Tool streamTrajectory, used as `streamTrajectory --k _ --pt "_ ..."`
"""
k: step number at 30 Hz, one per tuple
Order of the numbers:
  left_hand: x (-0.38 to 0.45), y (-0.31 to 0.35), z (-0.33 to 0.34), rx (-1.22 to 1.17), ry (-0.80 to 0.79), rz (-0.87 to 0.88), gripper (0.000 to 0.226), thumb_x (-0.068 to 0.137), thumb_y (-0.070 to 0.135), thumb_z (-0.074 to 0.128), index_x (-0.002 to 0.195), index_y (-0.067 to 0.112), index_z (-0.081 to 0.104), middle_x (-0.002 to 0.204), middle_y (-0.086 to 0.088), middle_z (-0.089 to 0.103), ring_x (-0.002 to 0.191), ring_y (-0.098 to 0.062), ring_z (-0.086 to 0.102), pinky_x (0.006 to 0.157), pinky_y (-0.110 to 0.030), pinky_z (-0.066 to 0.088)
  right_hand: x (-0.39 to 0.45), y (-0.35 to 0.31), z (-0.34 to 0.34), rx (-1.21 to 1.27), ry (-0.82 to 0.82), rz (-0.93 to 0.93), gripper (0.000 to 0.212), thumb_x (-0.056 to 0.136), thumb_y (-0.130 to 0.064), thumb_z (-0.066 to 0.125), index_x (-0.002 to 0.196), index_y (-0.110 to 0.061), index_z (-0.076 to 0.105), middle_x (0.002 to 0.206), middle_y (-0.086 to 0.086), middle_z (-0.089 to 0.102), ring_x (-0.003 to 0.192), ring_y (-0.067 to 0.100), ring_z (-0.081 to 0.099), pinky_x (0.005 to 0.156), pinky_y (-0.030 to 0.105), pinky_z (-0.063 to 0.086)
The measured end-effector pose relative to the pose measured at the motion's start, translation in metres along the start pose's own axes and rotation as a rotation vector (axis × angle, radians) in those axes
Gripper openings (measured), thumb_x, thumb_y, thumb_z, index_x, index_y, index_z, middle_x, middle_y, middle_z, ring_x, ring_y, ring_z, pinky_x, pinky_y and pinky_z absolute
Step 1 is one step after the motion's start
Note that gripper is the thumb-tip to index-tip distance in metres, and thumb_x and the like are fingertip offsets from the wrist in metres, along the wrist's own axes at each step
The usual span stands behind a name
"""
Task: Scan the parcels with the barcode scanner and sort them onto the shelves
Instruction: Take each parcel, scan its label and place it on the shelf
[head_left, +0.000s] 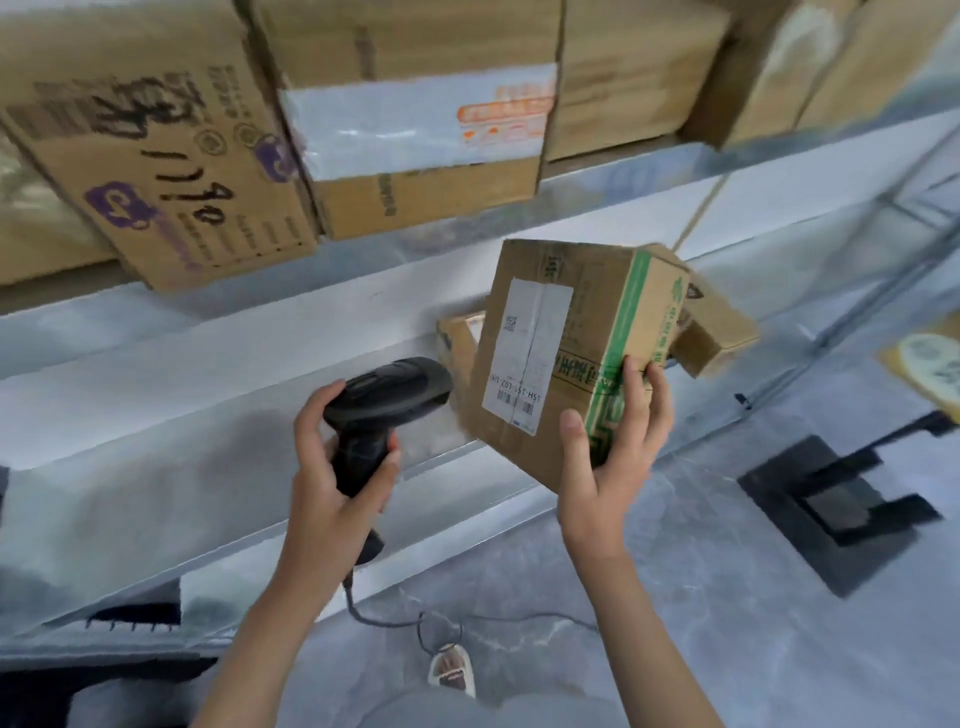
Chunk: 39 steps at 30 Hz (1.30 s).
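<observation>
Parcel (566, 353), a brown carton with green tape and a white label, hangs tilted in the air just in front of the lower shelf (218, 374), its label turned toward the barcode scanner (387, 410). The right hand (608, 457) grips its lower corner, thumb on the front, fingers round the taped edge; the left hand (332, 467) wraps the scanner's handle, nose aimed at the label. Scanning looks to be the step in hand; next the beam must meet the barcode, then the carton needs a shelf spot, perhaps beside the small box (460, 338) behind it.
</observation>
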<state>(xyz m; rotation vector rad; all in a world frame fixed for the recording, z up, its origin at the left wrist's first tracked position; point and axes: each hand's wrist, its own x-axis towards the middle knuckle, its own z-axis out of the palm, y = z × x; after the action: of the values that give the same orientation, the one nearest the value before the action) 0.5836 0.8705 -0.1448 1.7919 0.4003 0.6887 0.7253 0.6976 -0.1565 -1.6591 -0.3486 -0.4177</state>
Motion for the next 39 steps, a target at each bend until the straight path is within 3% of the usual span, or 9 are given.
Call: streamTrajectory --k 3,8,14,18,23,26,34,39 --pt "0.014 0.012 0.044 -0.016 -0.076 0.040 0.078 0.094 -0.002 0.068 0.134 0.056 0.036 0.092 0.003 0.068 0.058 -0.018 0.056 0.056 -0.033 0.053 0.018 0.005 -0.046 -0.029 0.096 0.025 0.059 0.094 -0.034 0.056 0.149 -0.021 0.040 0.156 0.012 0.027 0.147 0.023 0.027 0.116 0.055 0.032" --pt "0.025 0.037 0.134 -0.091 -0.217 0.058 0.068 0.085 0.030 0.072 0.137 0.052 0.035 0.092 -0.003 0.066 0.057 -0.022 0.056 0.055 -0.037 0.051 0.040 0.021 -0.135 -0.089 0.258 0.090 0.058 0.093 -0.036 0.056 0.148 -0.024 0.041 0.155 0.009 0.028 0.146 0.022 0.027 0.117 0.050 0.033" --pt "0.015 0.050 0.249 -0.130 -0.415 0.107 0.069 0.091 0.018 0.069 0.139 0.054 0.034 0.101 -0.006 0.065 0.058 -0.019 0.060 0.057 -0.031 0.052 0.046 0.040 -0.242 -0.171 0.426 0.142 0.060 0.092 -0.038 0.056 0.148 -0.024 0.043 0.155 0.007 0.029 0.146 0.016 0.026 0.117 0.038 0.035" --pt "-0.005 0.055 0.315 -0.126 -0.542 0.100 0.076 0.097 0.005 0.068 0.136 0.060 0.034 0.084 0.005 0.067 0.057 -0.018 0.060 0.058 -0.028 0.053 0.040 0.052 -0.299 -0.222 0.540 0.201 0.062 0.091 -0.038 0.057 0.149 -0.022 0.044 0.156 0.002 0.029 0.146 0.015 0.026 0.116 0.050 0.035" --pt "-0.011 0.064 0.379 -0.151 -0.667 0.113 0.074 0.096 0.009 0.069 0.136 0.060 0.034 0.095 0.001 0.068 0.066 -0.012 0.067 0.060 -0.022 0.054 0.038 0.069 -0.347 -0.272 0.682 0.248 0.062 0.090 -0.039 0.056 0.149 -0.026 0.044 0.155 0.001 0.030 0.146 0.016 0.028 0.114 0.055 0.035" --pt "-0.006 0.070 0.414 -0.174 -0.740 0.130 0.073 0.096 0.008 0.069 0.137 0.056 0.033 0.084 0.007 0.068 0.062 -0.015 0.064 0.060 -0.022 0.054 0.040 0.080 -0.369 -0.296 0.738 0.270 0.062 0.089 -0.040 0.056 0.149 -0.030 0.043 0.156 0.001 0.030 0.146 0.016 0.028 0.114 0.055 0.035" --pt "0.023 0.086 0.545 -0.202 -0.831 0.179 0.072 0.097 0.007 0.068 0.134 0.058 0.033 0.099 -0.004 0.067 0.065 -0.016 0.066 0.061 -0.029 0.057 0.093 0.126 -0.417 -0.312 0.813 0.292 0.062 0.088 -0.041 0.057 0.149 -0.034 0.043 0.156 -0.005 0.029 0.146 0.014 0.027 0.115 0.052 0.037" --pt "0.057 0.093 0.654 -0.281 -0.823 0.150 0.070 0.097 0.007 0.068 0.138 0.050 0.032 0.110 -0.010 0.067 0.074 -0.023 0.071 0.068 -0.032 0.059 0.158 0.174 -0.451 -0.328 0.817 0.298 0.062 0.088 -0.046 0.056 0.147 -0.042 0.043 0.155 -0.012 0.029 0.146 0.008 0.027 0.116 0.047 0.037"
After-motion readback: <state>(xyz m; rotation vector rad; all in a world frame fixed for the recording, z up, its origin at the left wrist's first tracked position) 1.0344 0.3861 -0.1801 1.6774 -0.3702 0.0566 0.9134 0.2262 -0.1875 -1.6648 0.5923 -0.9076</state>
